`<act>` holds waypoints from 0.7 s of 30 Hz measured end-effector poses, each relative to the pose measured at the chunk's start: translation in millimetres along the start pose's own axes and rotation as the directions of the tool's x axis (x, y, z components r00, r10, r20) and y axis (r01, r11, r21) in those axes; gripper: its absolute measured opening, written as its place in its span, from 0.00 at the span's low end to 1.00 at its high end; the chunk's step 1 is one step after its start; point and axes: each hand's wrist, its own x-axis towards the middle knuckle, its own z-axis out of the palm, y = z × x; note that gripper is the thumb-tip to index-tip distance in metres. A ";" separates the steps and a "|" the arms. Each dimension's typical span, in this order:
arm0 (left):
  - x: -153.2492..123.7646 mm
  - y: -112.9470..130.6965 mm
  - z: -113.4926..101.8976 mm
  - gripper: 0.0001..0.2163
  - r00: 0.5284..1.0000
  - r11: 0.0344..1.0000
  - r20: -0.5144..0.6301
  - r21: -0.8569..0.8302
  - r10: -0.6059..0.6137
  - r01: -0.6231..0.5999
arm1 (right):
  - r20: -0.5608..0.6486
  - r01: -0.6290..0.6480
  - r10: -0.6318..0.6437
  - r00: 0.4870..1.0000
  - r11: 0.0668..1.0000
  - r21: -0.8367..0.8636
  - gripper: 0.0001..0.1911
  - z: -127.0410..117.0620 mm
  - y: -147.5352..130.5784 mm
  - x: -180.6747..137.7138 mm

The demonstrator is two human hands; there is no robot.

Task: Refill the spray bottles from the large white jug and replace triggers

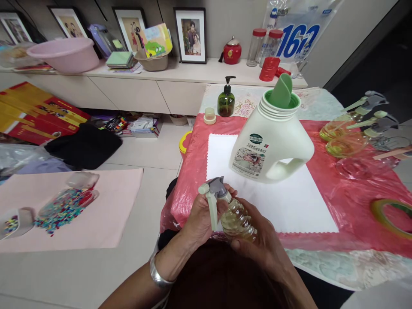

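Note:
Close to my lap I hold a clear spray bottle (237,221) with pale yellow liquid and a grey and cream trigger head. My left hand (201,216) is closed around the neck, just under the spray head (216,187). Wrapped round the ribbed body from the other side is my right hand (262,234). The bottle leans, its head toward the upper left. Beyond it a large white detergent jug (273,133) stands uncapped on a white scalloped sheet (309,206), with a green funnel-like piece (282,92) in its mouth.
On the red plastic cover (193,189) are a cream cap (210,116), two spray bottles (346,143) and a tape roll (376,212). A green pump bottle (226,103) stands at the back. Left, colourful small pieces (61,216) lie on a pink sheet (109,223).

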 end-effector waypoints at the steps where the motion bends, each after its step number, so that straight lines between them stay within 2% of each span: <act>1: -1.0 1.2 0.2 0.17 1.000 1.000 -0.016 0.005 -0.012 0.012 | 0.007 0.003 -0.003 1.000 1.000 0.006 0.42 0.2 0.4 -0.3; 5: -3.4 6.4 -1.8 0.18 0.996 0.996 -0.024 0.024 -0.082 0.083 | 0.008 0.015 -0.015 1.000 1.000 0.008 0.42 -0.4 0.5 -1.7; 9: -2.9 7.3 -6.6 0.20 0.997 0.998 0.050 0.035 -0.052 0.051 | 0.037 0.004 -0.006 0.999 0.998 0.059 0.42 -1.9 -6.6 -2.1; 14: -4.3 7.0 -7.7 0.17 0.994 0.998 0.107 0.054 -0.032 0.027 | 0.104 -0.037 0.020 0.994 0.985 0.168 0.44 -2.9 -11.4 -1.6; 16: -4.0 7.3 -6.8 0.17 0.994 0.998 0.104 0.048 -0.039 0.034 | 0.069 -0.005 -0.001 0.998 0.996 0.085 0.44 -3.6 -6.0 -1.9; 18: -2.3 8.6 -6.9 0.18 0.995 0.998 0.084 0.057 -0.046 0.041 | -0.008 0.055 -0.056 0.998 0.994 -0.098 0.43 -4.7 2.3 -2.1; 21: 1.2 15.1 -12.0 0.21 1.000 0.996 0.027 0.093 -0.013 0.010 | -0.114 0.158 -0.225 0.968 0.893 -0.422 0.39 -7.6 13.9 -0.8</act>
